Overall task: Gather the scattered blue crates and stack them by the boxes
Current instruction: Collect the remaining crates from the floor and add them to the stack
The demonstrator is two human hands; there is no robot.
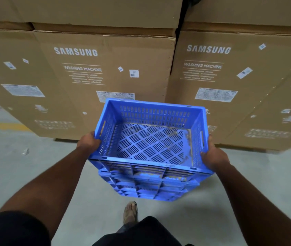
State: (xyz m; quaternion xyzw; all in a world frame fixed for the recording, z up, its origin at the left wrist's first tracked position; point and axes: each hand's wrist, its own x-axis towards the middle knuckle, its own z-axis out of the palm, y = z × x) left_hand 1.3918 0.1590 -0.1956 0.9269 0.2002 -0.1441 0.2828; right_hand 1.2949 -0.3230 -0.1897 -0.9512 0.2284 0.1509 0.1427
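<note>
Head view looks down on a person carrying a blue crate (pixel 151 139) with both hands, in front of the cardboard boxes (pixel 105 68). Left hand (pixel 89 143) grips the crate's left wall near the rim, its fingers curled round the edge just below the handle slot. Right hand (pixel 212 157) grips the right wall in the same way, thumb on the inner face beside the other slot, fingers wrapped over the outside. Both hands are closed firmly on the crate and hold nothing else.

Its slotted walls and patterned, perforated floor show that the crate has nothing inside. Under its near edge a further blue ribbed structure (pixel 150 187) shows; whether that is a second crate beneath or the held crate's own outer wall cannot be told.

Behind it stand large brown boxes printed "SAMSUNG WASHING MACHINE", two side by side with more stacked on top, each carrying white labels. They rest on a grey concrete floor (pixel 25 174), where a yellow painted line (pixel 2 126) runs at the left. One sandalled foot (pixel 130 212) shows below the crate.
</note>
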